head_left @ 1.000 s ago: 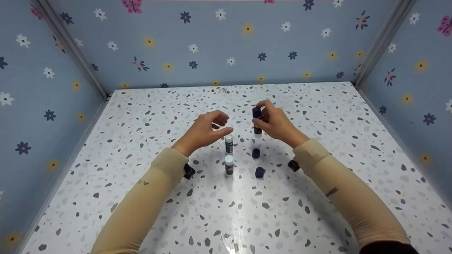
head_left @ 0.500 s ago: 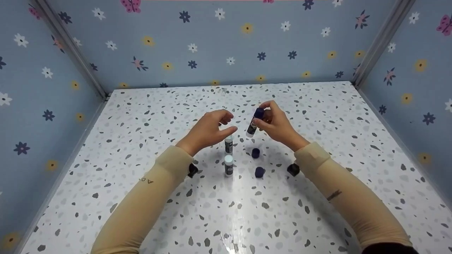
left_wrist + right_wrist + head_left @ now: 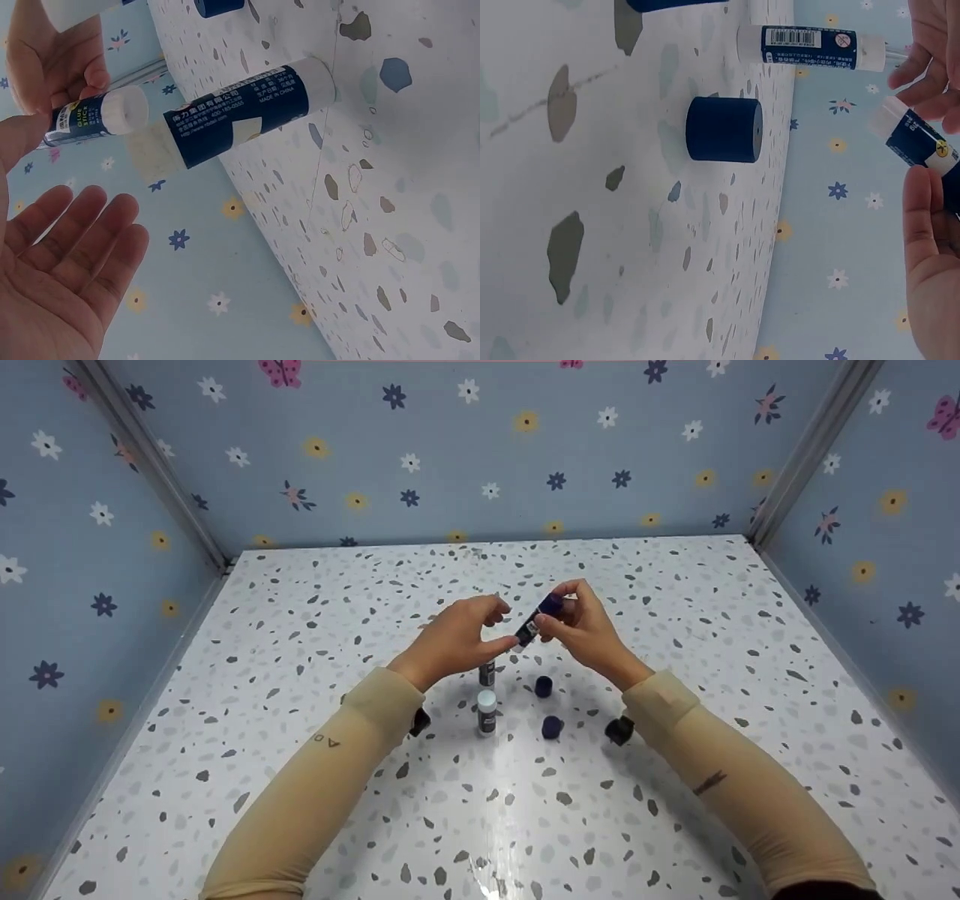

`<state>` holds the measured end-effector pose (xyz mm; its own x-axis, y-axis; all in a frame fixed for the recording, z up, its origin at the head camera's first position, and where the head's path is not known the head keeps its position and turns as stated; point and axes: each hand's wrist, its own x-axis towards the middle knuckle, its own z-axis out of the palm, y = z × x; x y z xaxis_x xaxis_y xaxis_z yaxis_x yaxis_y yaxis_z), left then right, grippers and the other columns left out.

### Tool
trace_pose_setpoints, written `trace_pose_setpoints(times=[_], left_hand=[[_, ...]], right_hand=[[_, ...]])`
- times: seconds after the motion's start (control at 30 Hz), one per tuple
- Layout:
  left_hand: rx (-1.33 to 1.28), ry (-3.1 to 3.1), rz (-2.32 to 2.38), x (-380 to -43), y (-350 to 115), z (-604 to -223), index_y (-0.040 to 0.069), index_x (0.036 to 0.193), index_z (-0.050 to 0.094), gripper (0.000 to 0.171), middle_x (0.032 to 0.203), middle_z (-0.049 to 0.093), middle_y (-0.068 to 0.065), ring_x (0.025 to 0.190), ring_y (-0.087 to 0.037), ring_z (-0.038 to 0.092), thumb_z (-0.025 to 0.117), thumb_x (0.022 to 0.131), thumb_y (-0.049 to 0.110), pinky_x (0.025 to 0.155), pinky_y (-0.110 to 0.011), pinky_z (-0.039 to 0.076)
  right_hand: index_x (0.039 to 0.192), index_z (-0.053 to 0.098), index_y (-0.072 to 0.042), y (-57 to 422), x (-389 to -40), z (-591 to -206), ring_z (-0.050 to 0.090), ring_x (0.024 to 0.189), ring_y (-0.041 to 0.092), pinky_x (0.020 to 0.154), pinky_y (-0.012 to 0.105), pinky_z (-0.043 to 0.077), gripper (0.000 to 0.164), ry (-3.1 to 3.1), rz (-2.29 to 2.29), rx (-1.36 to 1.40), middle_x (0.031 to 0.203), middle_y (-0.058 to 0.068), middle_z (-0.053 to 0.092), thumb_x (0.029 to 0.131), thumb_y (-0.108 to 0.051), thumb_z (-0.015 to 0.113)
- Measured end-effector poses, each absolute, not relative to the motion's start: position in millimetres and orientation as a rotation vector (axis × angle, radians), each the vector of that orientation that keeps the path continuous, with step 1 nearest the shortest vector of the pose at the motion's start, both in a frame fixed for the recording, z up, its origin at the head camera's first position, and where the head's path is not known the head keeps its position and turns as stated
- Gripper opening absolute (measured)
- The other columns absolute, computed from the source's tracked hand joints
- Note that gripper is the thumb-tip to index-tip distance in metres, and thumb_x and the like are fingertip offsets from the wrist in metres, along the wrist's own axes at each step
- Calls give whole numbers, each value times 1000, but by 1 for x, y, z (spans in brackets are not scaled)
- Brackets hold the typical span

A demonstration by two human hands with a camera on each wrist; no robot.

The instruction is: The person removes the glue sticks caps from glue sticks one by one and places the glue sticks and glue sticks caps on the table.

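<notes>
We pinch the capped glue stick (image 3: 529,628) in our right hand (image 3: 589,628) over the table (image 3: 675,607), short of its far edge; its long axis slants, lower end towards our loosely spread left hand (image 3: 456,639), contact unclear

Held glue stick (image 3: 919,142) and one blue cap (image 3: 676,4) cropped by right wrist view's edges

“MADE IN CHINA” on uncapped tube (image 3: 244,112)
</notes>
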<state>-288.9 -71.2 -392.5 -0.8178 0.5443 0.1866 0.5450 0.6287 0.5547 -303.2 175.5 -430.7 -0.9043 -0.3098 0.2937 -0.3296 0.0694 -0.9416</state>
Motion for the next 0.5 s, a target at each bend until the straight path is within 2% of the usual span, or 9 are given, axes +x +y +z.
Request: trace_pose_setpoints(times=[0.17,0.5], left_hand=[[-976,-2842,-917,-289,-68,-392,3,139,64,48,136,72,-17,127,-32,70,74,105,35,111,-48,56],[-1005,-2843,-832,-288,-63,-396,3,137,65,46,128,74,-17,119,-33,71,72,106,36,105,-49,57]], right_hand=[[124,44,-5,172,-300,-431,71,80,15,79,28,64,32,-2194,2134,640,98,6,73,104,6,66],[122,44,-7,166,-293,-432,73,80,15,80,28,64,32,-2125,2227,636,96,4,75,103,8,65]])
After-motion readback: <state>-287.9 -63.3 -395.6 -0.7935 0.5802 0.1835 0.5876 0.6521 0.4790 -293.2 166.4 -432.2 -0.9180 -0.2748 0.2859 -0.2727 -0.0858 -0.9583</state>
